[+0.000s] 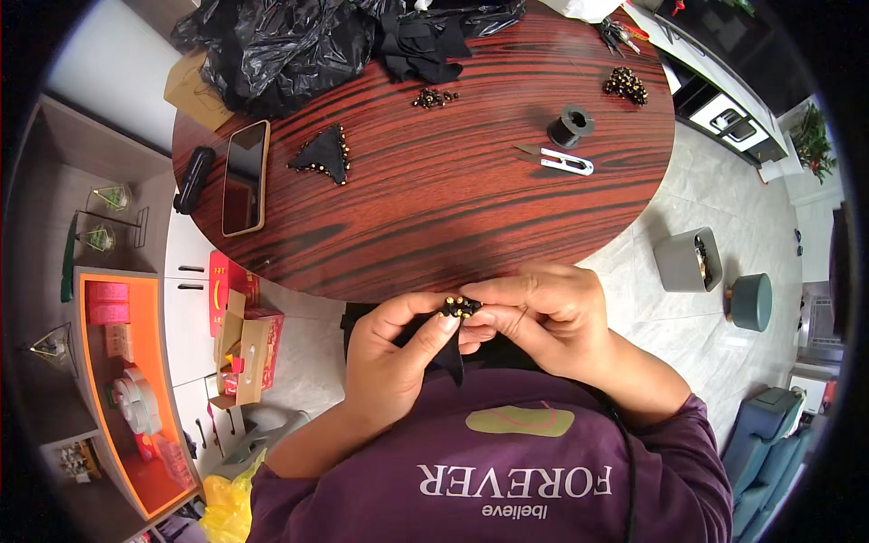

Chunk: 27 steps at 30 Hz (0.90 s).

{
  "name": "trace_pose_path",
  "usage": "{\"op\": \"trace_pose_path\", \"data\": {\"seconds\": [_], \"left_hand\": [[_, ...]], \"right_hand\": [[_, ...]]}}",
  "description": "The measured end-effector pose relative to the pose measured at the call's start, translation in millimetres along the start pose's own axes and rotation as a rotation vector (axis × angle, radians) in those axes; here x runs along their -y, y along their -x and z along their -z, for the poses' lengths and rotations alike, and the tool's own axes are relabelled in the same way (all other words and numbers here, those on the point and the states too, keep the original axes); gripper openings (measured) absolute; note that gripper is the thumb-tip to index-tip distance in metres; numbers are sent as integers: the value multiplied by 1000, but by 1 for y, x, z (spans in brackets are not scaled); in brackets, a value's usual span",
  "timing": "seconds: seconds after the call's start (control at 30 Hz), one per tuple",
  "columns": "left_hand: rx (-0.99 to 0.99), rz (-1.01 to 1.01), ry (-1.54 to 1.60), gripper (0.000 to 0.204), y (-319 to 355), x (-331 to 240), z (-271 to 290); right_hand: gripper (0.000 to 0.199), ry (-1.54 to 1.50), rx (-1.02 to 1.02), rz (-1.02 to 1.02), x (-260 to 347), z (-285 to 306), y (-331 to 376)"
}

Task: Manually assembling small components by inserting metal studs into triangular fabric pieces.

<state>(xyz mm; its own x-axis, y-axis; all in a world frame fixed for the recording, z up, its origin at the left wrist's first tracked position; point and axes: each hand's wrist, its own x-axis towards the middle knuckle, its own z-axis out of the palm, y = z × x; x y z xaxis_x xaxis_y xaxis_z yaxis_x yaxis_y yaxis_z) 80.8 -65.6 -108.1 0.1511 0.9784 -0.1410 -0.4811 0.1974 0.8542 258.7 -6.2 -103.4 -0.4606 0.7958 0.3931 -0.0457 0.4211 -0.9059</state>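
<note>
One round desk (434, 208) of dark red striped wood filled the upper middle of the frame, its near edge curving just above the hands. Black plastic sheeting (272, 45) lay heaped at the upper left of the desk, with folded black cloth (421, 50) beside it to the right. A phone (245, 176) in a tan case lay flat at the left side of the desk, a black case (194, 179) just left of it near the rim. Right of the phone sat a black triangular fabric piece (324, 154) edged with gold beads. A black spool (570, 127) stood at the right side of the desk, with white thread snips (557, 160) lying just below it. Loose bead clusters (625, 86) rested at the upper right, and a smaller scatter (434, 98) lay near the top centre.

Below the desk edge, at the lower centre of the frame, the left hand (394, 362) and right hand (543, 317) met. The left grip was pressed together on a small piece of black fabric (445, 348), thumb on top, the cloth hanging down between the hands. The right grip was pinched closed at the gold beads (460, 308) on the fabric's upper edge, fingertips touching those of the left hand.
</note>
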Motion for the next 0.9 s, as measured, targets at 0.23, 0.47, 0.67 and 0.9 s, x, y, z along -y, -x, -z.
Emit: {"op": "trace_pose_path", "data": {"seconds": [0.23,0.47,0.67,0.9], "left_hand": [[-11,34,-22,16,1,-4,-8],[-17,45,-41,18,4,-4,-5],[-26,49,1,18,4,-3,-6],[-14,28,-17,19,4,-2,-5]], "right_hand": [[21,29,61,-11,-3,15,0],[20,-58,90,-67,-9,15,2],[19,-259,38,-214,-6,9,4],[20,-158,61,-152,-3,10,0]]}}
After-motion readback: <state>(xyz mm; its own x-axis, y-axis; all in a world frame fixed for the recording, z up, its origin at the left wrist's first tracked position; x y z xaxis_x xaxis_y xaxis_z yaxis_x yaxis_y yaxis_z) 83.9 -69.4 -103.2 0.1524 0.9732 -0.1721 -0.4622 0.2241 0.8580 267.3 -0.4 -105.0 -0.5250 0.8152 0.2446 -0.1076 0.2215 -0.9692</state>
